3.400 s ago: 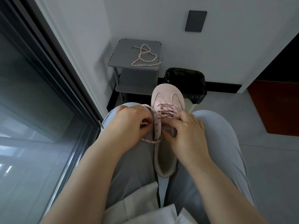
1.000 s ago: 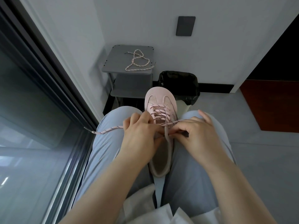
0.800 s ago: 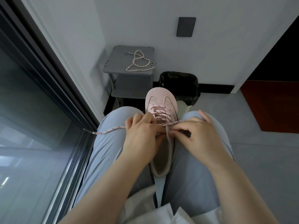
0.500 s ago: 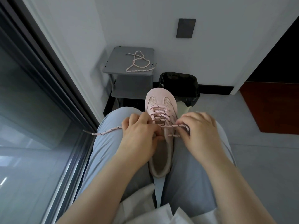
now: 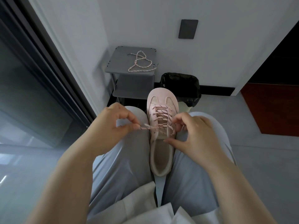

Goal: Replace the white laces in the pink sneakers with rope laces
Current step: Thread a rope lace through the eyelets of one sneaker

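While wedged btwn the thighs, toe at 12 o'clock, the pink sneaker (image 5: 161,152) has a rope lace (image 5: 161,118) crossed thru its eyelets. Left hand (image 5: 110,126), at 9 o'clock of the eyelets, pinches one lace end, strand taut. Right hand (image 5: 192,131), at 3 o'clock, curls its fingers round the other end. Farther off at 12, a 2nd lace (image 5: 140,63) lies on a grey shelf (image 5: 118,62); black bin (image 5: 179,83) at 1.

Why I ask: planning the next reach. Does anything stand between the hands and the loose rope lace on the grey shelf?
Nothing visible does. The loose rope lace lies uncovered on the grey shelf; the pink sneaker points its toe to the right of it. The left hand and right hand each pinch the threaded lace.
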{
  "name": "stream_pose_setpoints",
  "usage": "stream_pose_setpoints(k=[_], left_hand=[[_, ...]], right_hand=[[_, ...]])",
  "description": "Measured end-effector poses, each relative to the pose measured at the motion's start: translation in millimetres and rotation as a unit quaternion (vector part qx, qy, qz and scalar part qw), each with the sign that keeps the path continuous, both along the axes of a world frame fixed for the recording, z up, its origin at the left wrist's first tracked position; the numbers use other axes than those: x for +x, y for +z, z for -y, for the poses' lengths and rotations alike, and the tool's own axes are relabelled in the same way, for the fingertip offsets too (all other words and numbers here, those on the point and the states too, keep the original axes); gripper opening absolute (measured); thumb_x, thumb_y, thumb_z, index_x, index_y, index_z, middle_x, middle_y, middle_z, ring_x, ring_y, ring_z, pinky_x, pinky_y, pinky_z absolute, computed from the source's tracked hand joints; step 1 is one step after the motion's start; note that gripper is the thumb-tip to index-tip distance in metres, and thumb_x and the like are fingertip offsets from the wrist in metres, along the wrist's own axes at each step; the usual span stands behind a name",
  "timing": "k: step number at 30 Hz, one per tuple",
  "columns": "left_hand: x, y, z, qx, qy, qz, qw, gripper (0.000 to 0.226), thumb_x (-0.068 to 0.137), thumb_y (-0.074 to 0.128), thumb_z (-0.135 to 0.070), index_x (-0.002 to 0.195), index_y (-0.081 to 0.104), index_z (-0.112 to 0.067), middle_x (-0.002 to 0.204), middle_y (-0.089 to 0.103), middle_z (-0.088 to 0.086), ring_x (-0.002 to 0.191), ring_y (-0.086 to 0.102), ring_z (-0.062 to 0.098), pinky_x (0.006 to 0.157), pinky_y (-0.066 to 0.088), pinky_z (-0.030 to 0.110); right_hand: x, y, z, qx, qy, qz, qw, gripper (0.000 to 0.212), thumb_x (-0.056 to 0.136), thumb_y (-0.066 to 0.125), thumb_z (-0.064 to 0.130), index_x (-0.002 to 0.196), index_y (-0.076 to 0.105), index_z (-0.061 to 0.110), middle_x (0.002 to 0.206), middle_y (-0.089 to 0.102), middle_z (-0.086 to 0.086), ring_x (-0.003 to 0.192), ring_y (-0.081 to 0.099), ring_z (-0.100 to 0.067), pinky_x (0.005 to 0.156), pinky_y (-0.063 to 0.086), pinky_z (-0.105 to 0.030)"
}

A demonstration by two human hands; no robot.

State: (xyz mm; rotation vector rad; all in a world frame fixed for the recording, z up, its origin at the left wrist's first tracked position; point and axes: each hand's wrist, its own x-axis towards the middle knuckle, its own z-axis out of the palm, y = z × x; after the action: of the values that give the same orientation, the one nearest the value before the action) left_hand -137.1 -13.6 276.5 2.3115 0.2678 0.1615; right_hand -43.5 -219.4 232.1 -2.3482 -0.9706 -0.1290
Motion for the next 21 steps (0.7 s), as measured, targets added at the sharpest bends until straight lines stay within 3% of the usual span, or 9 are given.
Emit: stream_pose_setpoints(k=[5,8,11,13,15,17,19,21], left_hand=[[-8.1,7.2,0.5,-0.026,-0.16,-0.068,0.985,0.012,0.073,0.074,-0.025,0.07,0.07,-0.037,0.085,0.052,-0.017,0.084,0.054,0.004,0.075,0.033,0.004],[-10.7,8.6,-1.9,-0.045,-0.161,-0.077,0.983,0.002,0.069,0.071,-0.036,0.07,0.07,-0.036,0.086,0.054,-0.016,0.085,0.055,0.004,0.077,0.034,0.008],[-9.2,9.5,-4.6,-0.035,-0.108,-0.037,0.993,0.008,0.069,0.067,-0.04,0.076,0.07,-0.039,0.089,0.059,-0.015,0.088,0.057,0.004,0.077,0.038,0.009],[-7.8,11.8,-5.2,0.002,-0.122,-0.031,0.992,0.02,0.079,0.069,-0.023,0.083,0.07,-0.043,0.091,0.06,-0.017,0.089,0.055,0.004,0.075,0.038,0.008],[-3.2,11.6,-2.3,0.051,-0.14,-0.06,0.987,0.045,0.083,0.055,0.001,0.091,0.065,-0.042,0.093,0.059,-0.02,0.091,0.053,0.002,0.073,0.037,0.008],[6.5,9.5,4.7,0.096,-0.103,-0.069,0.988,0.049,0.082,0.042,0.008,0.1,0.063,-0.033,0.097,0.054,-0.02,0.089,0.049,0.0,0.072,0.035,0.007],[17.7,3.6,12.8,0.15,-0.084,-0.059,0.983,0.034,0.086,0.044,-0.004,0.105,0.064,-0.025,0.1,0.056,-0.014,0.094,0.049,0.007,0.079,0.037,0.011],[25.8,-5.4,13.7,0.203,-0.096,-0.066,0.972,0.022,0.078,0.046,-0.027,0.088,0.065,-0.03,0.092,0.06,-0.01,0.091,0.055,0.015,0.082,0.047,0.03]], right_hand=[[-2.3,-3.3,-1.2,0.015,0.07,0.012,0.997,0.014,0.07,0.068,0.036,0.084,0.07,0.031,0.072,0.053,0.016,0.067,0.044,-0.001,0.066,0.036,-0.026],[-1.8,-5.1,0.6,0.047,0.083,0.003,0.995,0.01,0.071,0.07,0.033,0.079,0.073,0.03,0.07,0.051,0.014,0.066,0.043,-0.002,0.064,0.032,-0.02],[-2.2,-6.9,1.1,0.062,0.109,-0.017,0.992,0.011,0.072,0.07,0.033,0.079,0.075,0.026,0.07,0.049,0.017,0.067,0.042,0.002,0.064,0.03,-0.013],[-3.8,-7.3,1.3,0.066,0.114,-0.041,0.99,0.014,0.072,0.069,0.038,0.08,0.075,0.027,0.07,0.045,0.022,0.066,0.041,0.005,0.062,0.032,-0.01],[-4.8,-7.2,1.9,0.085,0.106,-0.071,0.988,0.023,0.073,0.066,0.048,0.08,0.073,0.027,0.07,0.047,0.019,0.064,0.046,0.002,0.057,0.035,-0.013],[-4.3,-5.2,2.6,0.11,0.08,-0.084,0.987,0.032,0.074,0.061,0.056,0.078,0.072,0.026,0.07,0.049,0.016,0.063,0.048,-0.001,0.054,0.036,-0.014],[-3.8,-2.7,1.7,0.102,0.06,-0.071,0.99,0.038,0.075,0.057,0.059,0.076,0.071,0.025,0.07,0.05,0.014,0.062,0.048,-0.004,0.054,0.035,-0.014],[-4.1,-2.3,0.2,0.066,0.067,-0.043,0.995,0.04,0.076,0.055,0.061,0.073,0.07,0.024,0.07,0.05,0.013,0.062,0.048,-0.007,0.055,0.035,-0.018]])
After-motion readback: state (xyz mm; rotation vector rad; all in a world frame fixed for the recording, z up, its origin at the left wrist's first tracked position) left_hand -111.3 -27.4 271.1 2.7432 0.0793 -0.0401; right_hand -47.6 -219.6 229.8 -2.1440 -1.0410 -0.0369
